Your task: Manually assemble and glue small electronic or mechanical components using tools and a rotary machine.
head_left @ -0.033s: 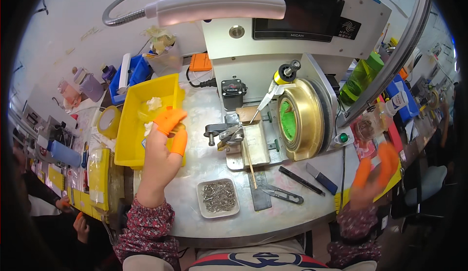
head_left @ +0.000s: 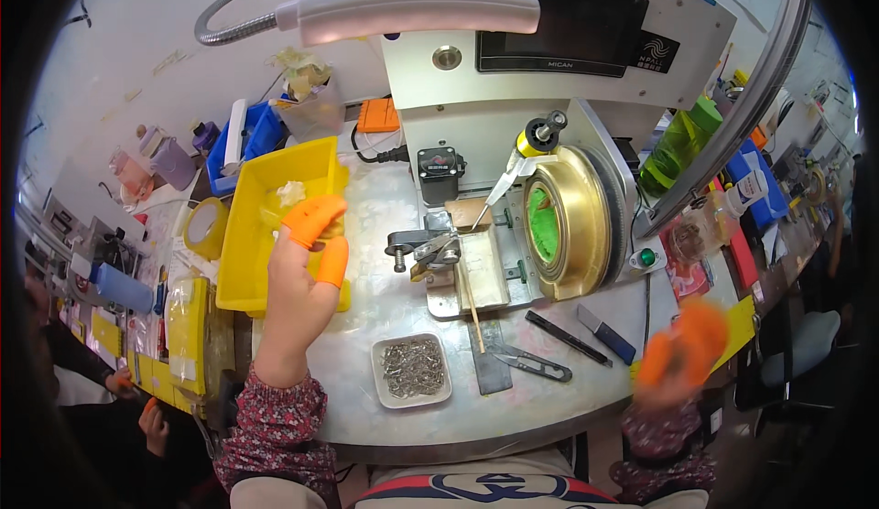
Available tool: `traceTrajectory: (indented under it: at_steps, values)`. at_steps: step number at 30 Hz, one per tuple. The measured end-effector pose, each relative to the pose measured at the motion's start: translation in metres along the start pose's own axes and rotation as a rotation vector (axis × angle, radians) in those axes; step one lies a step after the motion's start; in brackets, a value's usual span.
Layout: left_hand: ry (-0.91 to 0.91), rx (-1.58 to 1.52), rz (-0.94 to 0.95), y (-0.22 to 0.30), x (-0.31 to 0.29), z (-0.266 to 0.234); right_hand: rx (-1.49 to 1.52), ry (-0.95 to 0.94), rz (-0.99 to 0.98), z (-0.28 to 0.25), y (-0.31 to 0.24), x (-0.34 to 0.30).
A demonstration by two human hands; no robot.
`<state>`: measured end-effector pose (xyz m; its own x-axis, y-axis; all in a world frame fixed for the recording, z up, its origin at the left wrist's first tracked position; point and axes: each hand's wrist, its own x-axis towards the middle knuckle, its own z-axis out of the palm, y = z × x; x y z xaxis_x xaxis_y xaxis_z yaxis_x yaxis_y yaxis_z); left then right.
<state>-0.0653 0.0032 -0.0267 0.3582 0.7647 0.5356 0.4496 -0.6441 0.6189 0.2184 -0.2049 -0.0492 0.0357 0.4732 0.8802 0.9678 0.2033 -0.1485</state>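
Note:
My left hand [head_left: 302, 298], with orange finger covers on thumb and forefinger, hovers at the right side of a yellow plastic bin [head_left: 240, 276]. Its fingers are curled, and whatever they hold is hidden. Crumpled white scraps [head_left: 291, 193] lie inside the bin. At the right edge of the bench is my right hand [head_left: 682, 353], also in orange finger covers and smeared by motion. To its left lie a blue-handled blade [head_left: 606, 333], a black pen-like tool [head_left: 568, 338] and thread snips [head_left: 533, 362]. A small white dish [head_left: 412, 399] contains many tiny metal parts.
A bench machine with a gold wheel [head_left: 575, 225], a small clamp [head_left: 430, 251] and a dark screen [head_left: 563, 24] stands at the back. A wooden stick [head_left: 472, 308] leans from its fixture onto a grey slab [head_left: 492, 376]. A white lamp [head_left: 417, 10] hangs overhead.
My right hand has come down and slightly left, and its fingers look more bunched. My left hand stays almost where it was beside the bin.

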Motion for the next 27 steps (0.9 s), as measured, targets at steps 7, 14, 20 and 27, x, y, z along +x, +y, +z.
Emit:
traceTrajectory:
  at_steps: [7,14,20,27]
  values:
    - [0.030,-0.197,0.092,0.021,0.031,0.000,0.701,-0.479,0.379,0.090,-0.091,0.036]
    - [-0.158,-0.142,0.227,0.039,0.062,0.007,1.648,-0.124,1.108,0.151,-0.077,0.063]
    - [-0.534,-0.198,0.288,0.019,0.091,0.027,1.521,-0.014,1.135,0.148,-0.083,0.046]
    - [-1.034,-0.304,0.225,0.020,0.109,0.054,1.497,0.018,1.203,0.171,-0.064,0.059]
